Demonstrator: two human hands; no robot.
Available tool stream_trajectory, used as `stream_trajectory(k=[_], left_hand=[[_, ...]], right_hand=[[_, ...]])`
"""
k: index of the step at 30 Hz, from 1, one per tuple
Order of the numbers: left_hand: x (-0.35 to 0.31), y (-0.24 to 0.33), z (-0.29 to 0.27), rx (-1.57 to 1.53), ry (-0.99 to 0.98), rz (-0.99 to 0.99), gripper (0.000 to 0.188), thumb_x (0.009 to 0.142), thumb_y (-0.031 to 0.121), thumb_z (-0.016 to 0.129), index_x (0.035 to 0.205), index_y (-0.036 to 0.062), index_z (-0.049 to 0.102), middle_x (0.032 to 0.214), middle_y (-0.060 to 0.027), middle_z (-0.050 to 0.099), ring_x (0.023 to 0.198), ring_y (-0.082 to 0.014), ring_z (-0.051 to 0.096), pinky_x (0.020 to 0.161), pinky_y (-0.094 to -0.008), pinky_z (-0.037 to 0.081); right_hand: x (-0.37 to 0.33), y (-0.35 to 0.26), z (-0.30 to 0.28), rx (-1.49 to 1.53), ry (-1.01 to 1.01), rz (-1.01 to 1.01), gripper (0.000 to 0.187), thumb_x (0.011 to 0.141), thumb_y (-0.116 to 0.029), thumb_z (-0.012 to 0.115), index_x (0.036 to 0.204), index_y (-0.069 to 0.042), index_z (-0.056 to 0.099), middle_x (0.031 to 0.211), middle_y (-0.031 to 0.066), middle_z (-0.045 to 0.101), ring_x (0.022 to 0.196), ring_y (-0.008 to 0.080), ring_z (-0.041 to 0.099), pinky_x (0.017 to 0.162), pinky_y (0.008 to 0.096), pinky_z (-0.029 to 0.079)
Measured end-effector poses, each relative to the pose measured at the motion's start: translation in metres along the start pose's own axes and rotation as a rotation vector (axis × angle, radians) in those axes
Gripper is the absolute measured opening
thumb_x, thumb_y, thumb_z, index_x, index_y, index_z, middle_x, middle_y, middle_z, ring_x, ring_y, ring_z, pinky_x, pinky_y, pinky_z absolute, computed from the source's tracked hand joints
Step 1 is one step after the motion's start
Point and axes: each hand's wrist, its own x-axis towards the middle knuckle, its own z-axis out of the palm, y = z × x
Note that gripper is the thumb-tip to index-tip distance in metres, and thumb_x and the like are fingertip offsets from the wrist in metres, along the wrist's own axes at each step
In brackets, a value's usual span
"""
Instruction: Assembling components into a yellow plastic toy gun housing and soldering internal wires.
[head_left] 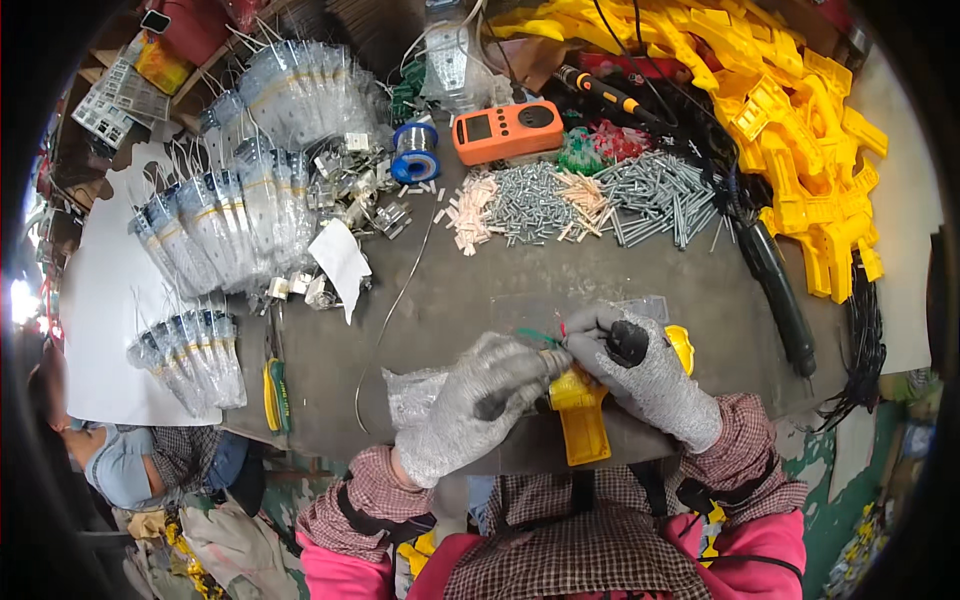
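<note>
Both hands wear grey knitted gloves with dark patches and meet over the near edge of the bench. My left hand (475, 405) is closed, its fingertips at the top of a yellow plastic housing (582, 428) whose handle-like end points toward me. From the right, my right hand (645, 375) bends in against the housing with its fingers pinched; what they hold is hidden. A green wire (540, 335) sticks out above the left fingertips, and a small red wire end (563, 328) shows by the right ones. Behind the right hand lies another yellow part (681, 348), partly covered.
Screws (540, 205) and pale small parts (470, 215) lie in heaps beyond my hands, near an orange multimeter (508, 132) and a solder spool (415, 152). Bagged circuit boards (205, 225) and pliers (275, 390) are left. Yellow housings (810, 160) and a black electric screwdriver (775, 285) are right.
</note>
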Motion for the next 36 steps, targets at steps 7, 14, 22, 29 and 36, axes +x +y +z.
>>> stream_trajectory(k=[7, 14, 22, 29, 36], left_hand=[[0.008, 0.011, 0.003, -0.345, 0.246, -0.36, 0.053, 0.095, 0.002, 0.063, 0.144, -0.0021, 0.043, 0.114, -0.0113, 0.066, 0.103, -0.0163, 0.064, 0.093, -0.0289, 0.051], [0.011, 0.009, 0.004, -0.535, 0.281, -0.365, 0.07, 0.094, 0.0, 0.062, 0.154, 0.0042, 0.027, 0.114, -0.0123, 0.062, 0.104, -0.0162, 0.062, 0.094, -0.0295, 0.05], [0.007, 0.008, 0.006, -0.455, 0.329, -0.373, 0.061, 0.095, -0.001, 0.062, 0.149, 0.001, 0.035, 0.113, -0.0116, 0.063, 0.105, -0.0162, 0.062, 0.095, -0.0297, 0.05], [0.008, 0.004, 0.01, -0.537, 0.425, -0.339, 0.056, 0.094, -0.002, 0.063, 0.145, 0.0002, 0.04, 0.11, -0.0102, 0.063, 0.1, -0.0133, 0.063, 0.09, -0.0273, 0.052], [0.018, 0.005, 0.007, -0.57, 0.443, -0.383, 0.058, 0.094, -0.005, 0.061, 0.146, 0.0004, 0.038, 0.107, -0.0116, 0.063, 0.104, -0.0144, 0.064, 0.09, -0.0273, 0.054]], right_hand=[[0.003, 0.003, -0.001, -0.379, 0.028, -0.358, 0.013, 0.093, -0.008, 0.063, 0.106, -0.005, 0.062, 0.089, 0.0091, 0.065, 0.079, 0.0228, 0.066, 0.07, 0.0335, 0.052], [0.001, -0.001, 0.005, -0.495, 0.041, -0.393, 0.012, 0.092, -0.007, 0.064, 0.104, -0.007, 0.061, 0.087, 0.0114, 0.065, 0.077, 0.0278, 0.068, 0.068, 0.0359, 0.052], [-0.003, 0.011, 0.004, -0.424, 0.164, -0.38, 0.023, 0.088, -0.009, 0.069, 0.108, -0.006, 0.058, 0.085, 0.0093, 0.062, 0.072, 0.0272, 0.066, 0.063, 0.0353, 0.052], [0.021, 0.0, 0.008, -0.738, 0.295, -0.689, 0.027, 0.09, -0.013, 0.071, 0.112, -0.002, 0.058, 0.094, 0.0083, 0.068, 0.076, 0.0154, 0.065, 0.067, 0.0322, 0.051], [0.013, 0.007, 0.016, -0.201, 0.161, -0.194, 0.012, 0.091, -0.012, 0.07, 0.097, -0.003, 0.065, 0.087, 0.0089, 0.068, 0.08, 0.0151, 0.066, 0.072, 0.0309, 0.052]])
